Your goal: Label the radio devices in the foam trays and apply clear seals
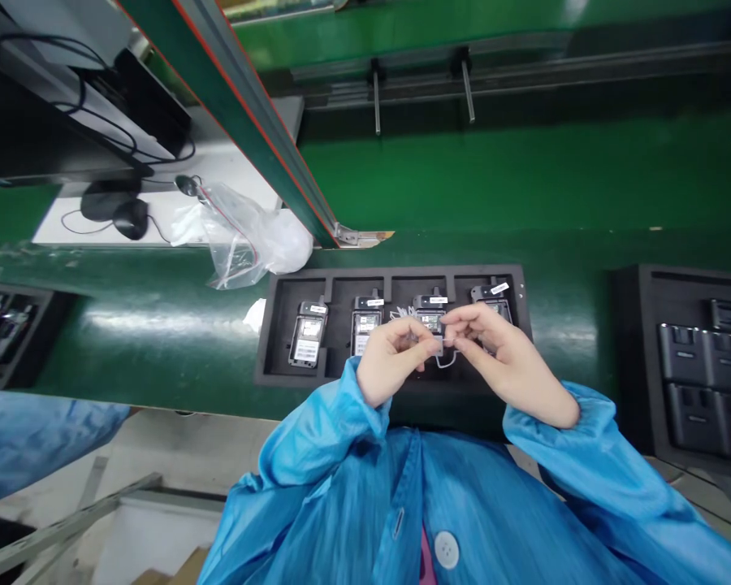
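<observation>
In the head view, my left hand [397,357] is closed, pinching a small flat grey piece [439,346] between thumb and fingertips. A thin white cord [446,365] hangs in a loop from that piece. My right hand [499,351] is closed too, its thumb and finger pinched on the cord just right of the piece. Both hands are above the front of a black foam tray [359,275]. Handheld devices with exposed insides lie in its slots: the far left one [308,333], a second [365,323], a third [430,315] and one partly behind my right hand [493,297].
White strands [404,312] lie between the middle devices. Another foam tray [639,366] with dark casings [685,349] stands right; one more tray [42,325] is left. A clear plastic bag [237,236] lies behind, near a slanted post [268,114]. A co-worker's blue sleeve [42,439] shows at left.
</observation>
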`<state>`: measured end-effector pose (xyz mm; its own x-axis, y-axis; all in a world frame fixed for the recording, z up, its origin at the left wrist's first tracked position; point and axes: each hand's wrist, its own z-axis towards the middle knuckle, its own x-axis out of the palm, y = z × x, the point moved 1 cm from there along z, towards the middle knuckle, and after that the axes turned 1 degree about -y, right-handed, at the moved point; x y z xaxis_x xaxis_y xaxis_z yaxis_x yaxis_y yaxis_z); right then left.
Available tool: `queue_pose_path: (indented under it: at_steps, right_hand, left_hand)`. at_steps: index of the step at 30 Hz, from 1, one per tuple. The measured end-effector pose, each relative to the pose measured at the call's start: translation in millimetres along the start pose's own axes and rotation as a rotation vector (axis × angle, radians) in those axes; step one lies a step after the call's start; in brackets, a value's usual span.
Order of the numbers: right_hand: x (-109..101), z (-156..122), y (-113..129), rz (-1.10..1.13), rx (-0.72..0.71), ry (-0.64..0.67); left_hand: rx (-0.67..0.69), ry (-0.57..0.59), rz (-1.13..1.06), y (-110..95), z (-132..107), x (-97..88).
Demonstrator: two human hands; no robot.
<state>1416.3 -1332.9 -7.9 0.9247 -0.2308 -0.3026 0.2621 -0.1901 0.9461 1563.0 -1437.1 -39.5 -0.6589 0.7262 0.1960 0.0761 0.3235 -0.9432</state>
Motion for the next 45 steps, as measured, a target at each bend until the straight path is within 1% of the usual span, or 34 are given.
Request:
queue_pose_path:
  at_steps: [3,7,10,12,14,16,18,20,21,23,25,26,27,29,31,32,33,35,37,40,43,45]
  right_hand:
    - [2,0,-5,0.166,0.047,0.011]
    - [6,-1,-16,0.449,0.108,0.029]
    - [7,-2,-22,0.562,0.166,0.056]
    - [7,-3,-22,0.548,0.184,0.071]
    - [9,-3,-20,0.472,0.185,0.062]
    - [13,-2,-18,0.346,0.198,-0.004]
    - [18,0,-17,0.225,0.22,-0.1]
    - [21,1,-16,0.171,0.232,-0.159]
    - [22,2,-16,0.175,0.234,-0.169]
    - [20,3,-17,0.218,0.247,-0.175]
    - [16,2,-19,0.267,0.275,-0.171]
    - [13,1,-21,0.292,0.287,-0.164]
    - [11,1,-22,0.319,0.291,-0.15]
    - [7,-1,-25,0.386,0.269,-0.108]
    - [7,-2,-27,0.477,0.229,-0.044]
    - [8,-2,-27,0.524,0.212,-0.006]
    - [9,-2,-27,0.563,0.2,0.031]
    - [12,-3,-28,0.607,0.186,0.075]
    - [13,-4,-28,0.62,0.186,0.072]
    - [12,-6,-27,0.635,0.197,0.044]
    - [5,-7,-22,0.594,0.18,0.041]
    - [0,-6,-17,0.502,0.181,0.06]
  left_hand:
    - [-0.02,0.002,-0.038,4,1,-1.7]
    - [-0.055,0.003,-0.059,7,3,-1.4]
    - [-0.046,-0.003,-0.059,6,4,0.1]
    - [-0.005,-0.016,0.02,5,3,1.0]
    - [0.097,-0.062,0.195,5,1,1.6]
    - [0.244,-0.142,0.443,5,-3,2.5]
    - [0.369,-0.199,0.684,6,-7,3.8]
    - [0.428,-0.215,0.813,6,-9,4.6]
    - [0.436,-0.221,0.821,6,-10,4.2]
    - [0.409,-0.242,0.736,4,-10,1.3]
    - [0.311,-0.254,0.544,3,-8,-3.9]
    - [0.239,-0.236,0.427,3,-6,-6.6]
    - [0.166,-0.199,0.302,3,-4,-9.0]
    - [0.033,-0.083,0.038,6,-1,-11.9]
    - [-0.056,0.037,-0.172,11,2,-11.9]
    - [-0.078,0.074,-0.23,13,2,-11.3]
    - [-0.088,0.093,-0.25,15,2,-10.5]
    - [-0.076,0.098,-0.207,17,2,-8.9]
    - [-0.054,0.09,-0.157,18,1,-8.1]
    - [-0.055,0.086,-0.143,18,1,-8.7]
    - [-0.067,0.099,-0.109,16,1,-9.3]
    - [-0.083,0.119,-0.059,13,3,-8.3]
